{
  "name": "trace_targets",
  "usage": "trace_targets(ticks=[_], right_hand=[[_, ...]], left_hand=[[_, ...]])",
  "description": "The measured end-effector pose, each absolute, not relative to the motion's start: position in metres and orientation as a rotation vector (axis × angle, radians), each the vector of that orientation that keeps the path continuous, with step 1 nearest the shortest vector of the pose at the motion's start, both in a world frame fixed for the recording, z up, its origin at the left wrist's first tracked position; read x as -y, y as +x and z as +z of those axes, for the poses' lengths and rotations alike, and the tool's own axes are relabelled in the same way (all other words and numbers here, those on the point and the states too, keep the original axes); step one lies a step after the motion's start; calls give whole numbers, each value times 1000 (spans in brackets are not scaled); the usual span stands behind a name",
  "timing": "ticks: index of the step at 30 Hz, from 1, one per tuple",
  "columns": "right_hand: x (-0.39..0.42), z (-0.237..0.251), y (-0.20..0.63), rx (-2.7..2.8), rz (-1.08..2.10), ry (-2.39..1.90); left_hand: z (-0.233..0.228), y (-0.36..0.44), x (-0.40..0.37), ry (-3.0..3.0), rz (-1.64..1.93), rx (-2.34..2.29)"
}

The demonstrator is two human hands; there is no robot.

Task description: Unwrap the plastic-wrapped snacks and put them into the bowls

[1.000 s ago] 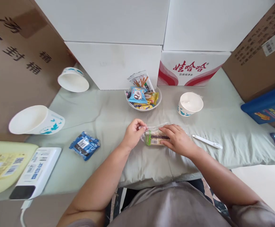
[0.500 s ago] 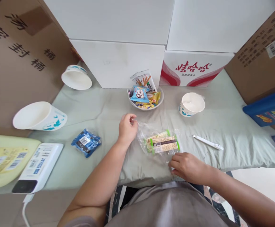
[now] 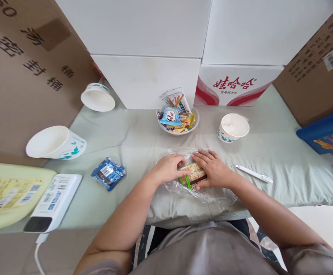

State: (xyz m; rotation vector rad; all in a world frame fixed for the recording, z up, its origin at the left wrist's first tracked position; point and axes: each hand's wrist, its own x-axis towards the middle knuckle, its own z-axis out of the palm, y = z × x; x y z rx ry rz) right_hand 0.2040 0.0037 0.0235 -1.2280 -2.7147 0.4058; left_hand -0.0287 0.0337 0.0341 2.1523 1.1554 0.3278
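Note:
A few biscuit packets (image 3: 193,174) with green ends lie on a crumpled clear plastic wrapper (image 3: 203,195) near the table's front edge. At their left end is my left hand (image 3: 169,168), fingers curled and thumb laid over the packaging, closed on them. My right hand (image 3: 216,170) rests across their right part with its fingers stretched out and thumb apart, covering much of them. Beyond the hands stands a clear bowl (image 3: 195,123) of wrapped snacks, with a blue packet (image 3: 171,115) on top. A blue snack packet (image 3: 108,173) lies left of my left arm.
Right of the hands are a white box cutter (image 3: 253,173) and a paper bowl (image 3: 235,126). Two more paper bowls, the nearer (image 3: 71,144) tilted, stand left. A white power bank (image 3: 53,202) with a cable lies front left. White boxes (image 3: 146,82) wall the back.
Both hands have come inward onto the biscuit packets, my right hand moving up and left from the near wrapper edge. The packets are now bunched closer together. The view has shifted slightly.

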Motion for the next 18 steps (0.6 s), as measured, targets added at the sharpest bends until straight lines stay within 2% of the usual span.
trace_targets(ticks=[8, 11, 15, 18], right_hand=[[16, 10, 209, 2438, 226, -1052], [25, 21, 213, 2453, 289, -1033], [30, 40, 243, 2585, 416, -1222], [26, 51, 277, 2446, 370, -1464]], left_hand=[[43, -14, -16, 2365, 336, -1032], [44, -12, -13, 2253, 239, -994], [42, -12, -14, 2221, 162, -996], [40, -12, -14, 2292, 116, -978]])
